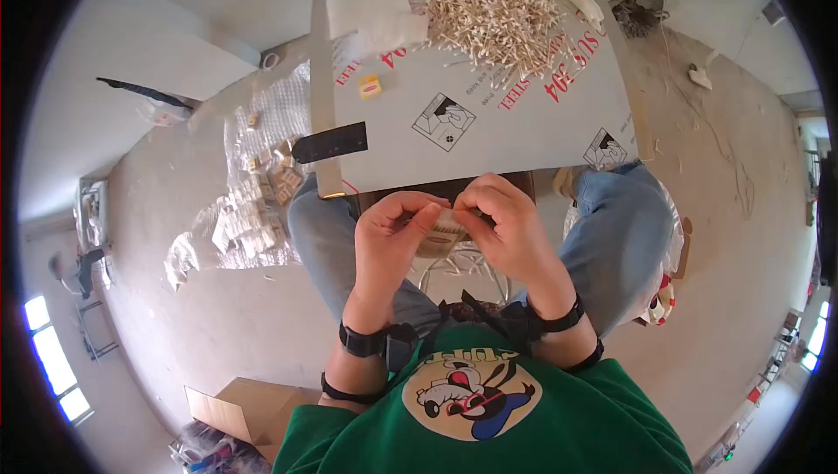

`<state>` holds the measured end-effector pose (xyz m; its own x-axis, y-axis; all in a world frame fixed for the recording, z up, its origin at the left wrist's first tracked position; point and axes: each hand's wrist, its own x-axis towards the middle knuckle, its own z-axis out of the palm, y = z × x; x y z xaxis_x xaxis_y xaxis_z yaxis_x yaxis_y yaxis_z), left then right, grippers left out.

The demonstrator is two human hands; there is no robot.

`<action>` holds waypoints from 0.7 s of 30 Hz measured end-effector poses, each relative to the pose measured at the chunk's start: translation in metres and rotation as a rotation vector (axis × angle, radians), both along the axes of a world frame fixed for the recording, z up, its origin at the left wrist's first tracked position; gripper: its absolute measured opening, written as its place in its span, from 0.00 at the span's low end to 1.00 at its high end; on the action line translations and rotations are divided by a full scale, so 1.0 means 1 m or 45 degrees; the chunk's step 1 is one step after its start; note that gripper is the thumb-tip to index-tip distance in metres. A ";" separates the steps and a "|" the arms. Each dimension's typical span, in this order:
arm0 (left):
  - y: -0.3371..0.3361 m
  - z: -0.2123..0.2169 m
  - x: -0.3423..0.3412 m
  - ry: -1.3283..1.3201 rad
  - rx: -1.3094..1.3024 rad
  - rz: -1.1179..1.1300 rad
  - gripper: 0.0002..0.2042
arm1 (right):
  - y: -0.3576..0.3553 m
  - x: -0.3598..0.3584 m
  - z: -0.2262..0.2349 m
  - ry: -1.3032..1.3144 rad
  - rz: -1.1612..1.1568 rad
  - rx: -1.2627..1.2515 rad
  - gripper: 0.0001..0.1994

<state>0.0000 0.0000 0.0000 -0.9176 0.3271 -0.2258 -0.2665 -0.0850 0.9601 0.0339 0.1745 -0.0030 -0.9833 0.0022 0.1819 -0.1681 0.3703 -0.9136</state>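
Just past the near edge of the table, over my lap, both hands meet at a small see-through packet with pale sticks in it. My left hand pinches its upper left side between thumb and bent fingers. The upper right side is pinched the same way by my right hand. Fingers hide most of the packet's top edge. Farther off, a big loose pile of cotton swabs lies on the film-covered table. A stack of thin whitish bags lies left of the pile.
A small yellow box and a flat black bar lie at the table's left. Bubble wrap with several filled packets spreads on the floor to the left. An open cardboard box stands behind at lower left.
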 end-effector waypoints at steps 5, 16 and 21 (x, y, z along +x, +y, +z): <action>0.002 0.008 0.005 -0.029 0.019 0.082 0.04 | -0.003 0.000 0.006 0.086 -0.028 -0.013 0.07; 0.002 0.012 0.008 0.008 0.122 0.024 0.06 | -0.001 0.003 0.004 -0.186 -0.026 -0.357 0.04; 0.000 0.011 0.009 0.014 0.059 0.043 0.04 | -0.005 0.004 0.006 -0.079 0.007 -0.274 0.06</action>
